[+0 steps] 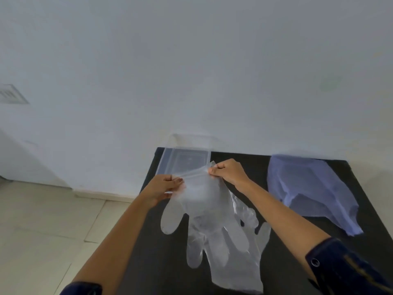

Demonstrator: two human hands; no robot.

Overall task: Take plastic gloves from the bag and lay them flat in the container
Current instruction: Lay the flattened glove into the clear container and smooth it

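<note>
A clear plastic glove [204, 201] is held up by its cuff over a black table [276, 167], its fingers hanging down toward the near edge. The left hand [164, 187] is pinched shut on the left corner of the cuff, thumb against fingertips; the right hand [227, 170] is closed on the right corner in the same way, a little higher and farther back. The cuff is stretched taut between the 2 hands.

Beneath the held glove, more clear gloves [238, 258] are seen lying loosely on the table — how many cannot be told, since the layers overlap and are see-through. A clear plastic container [168, 160] sits at the far left corner of the table, just behind the hands; whether anything lies in it cannot be made out. A pale blue plastic bag [314, 188] is spread flat at the far right of the table, well apart from the container.

Dark blue sleeves [344, 267] are pushed up on both forearms.
</note>
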